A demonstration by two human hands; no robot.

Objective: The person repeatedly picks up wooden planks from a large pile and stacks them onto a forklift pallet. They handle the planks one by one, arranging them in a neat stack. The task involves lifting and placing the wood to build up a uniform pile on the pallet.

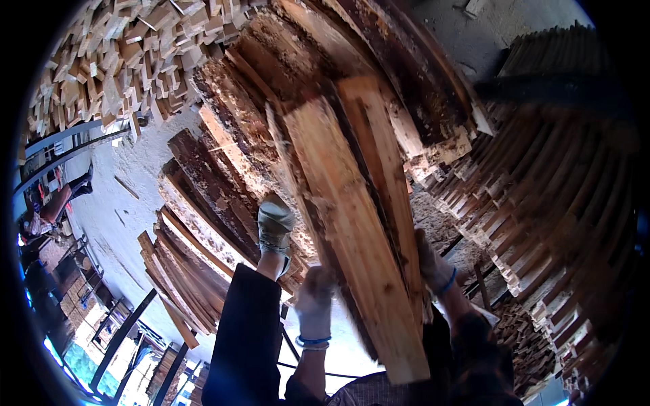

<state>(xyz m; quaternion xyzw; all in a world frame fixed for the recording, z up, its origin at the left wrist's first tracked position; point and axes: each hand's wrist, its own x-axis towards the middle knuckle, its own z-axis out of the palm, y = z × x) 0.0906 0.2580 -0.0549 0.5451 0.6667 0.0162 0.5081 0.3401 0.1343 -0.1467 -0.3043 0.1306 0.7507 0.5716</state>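
Two gloved hands, left [315,298] and right [433,267], close around a long pale rough-sawn wooden plank [352,216], gripping its opposite edges above stacked dark weathered boards [203,196].

My right hand [433,267]: fingers hidden behind the plank [359,230], only the gloved back and wrist show. Left hand [315,301]: blurred, grip unclear. Plank's near end smeared by motion at lower centre of the frame. Person [51,206] at far left: too small to make out. Board stack [562,203] at right fades into dark rim.
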